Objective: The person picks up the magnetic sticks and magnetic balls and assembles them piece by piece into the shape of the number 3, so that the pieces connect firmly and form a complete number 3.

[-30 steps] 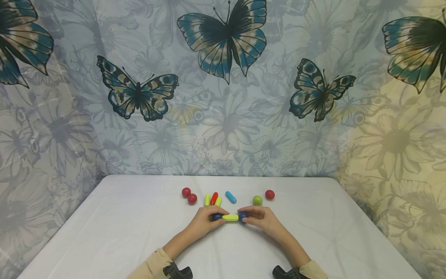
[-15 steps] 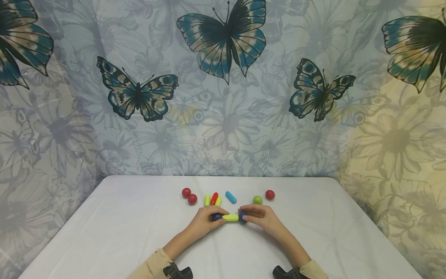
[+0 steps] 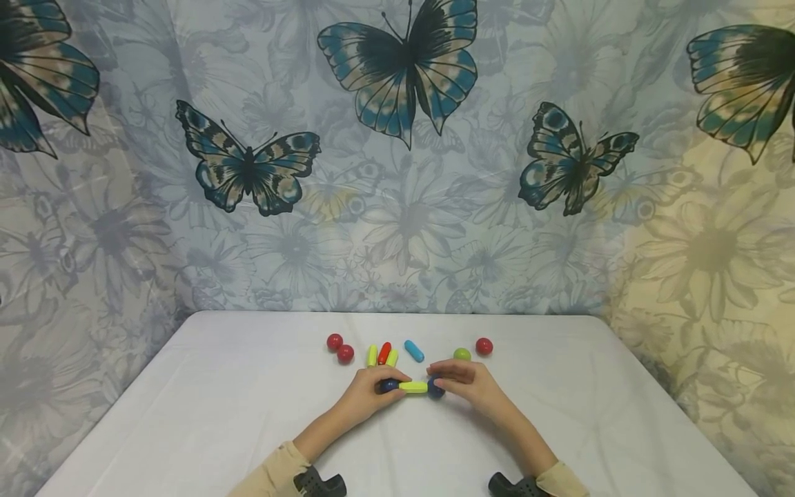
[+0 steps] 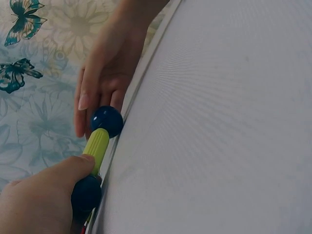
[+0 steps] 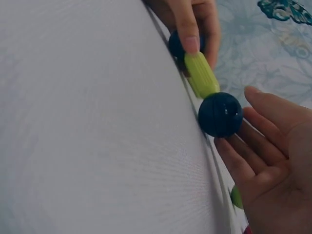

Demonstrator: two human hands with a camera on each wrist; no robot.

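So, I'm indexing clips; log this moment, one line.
left hand: grips glossy navy ball, ribbed lime rod | right hand: beside second navy ball

Blue balls (image 5: 220, 115), yellow rod (image 3: 413, 387), butterfly-print backdrop (image 3: 410, 224)

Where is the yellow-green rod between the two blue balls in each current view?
Head: yellow-green rod, lower middle.
Left wrist: yellow-green rod, left of centre, near mid-height.
Right wrist: yellow-green rod, right of centre, upper half.
Shared landmark: the blue ball beside the right hand, at one end of the rod in all three.
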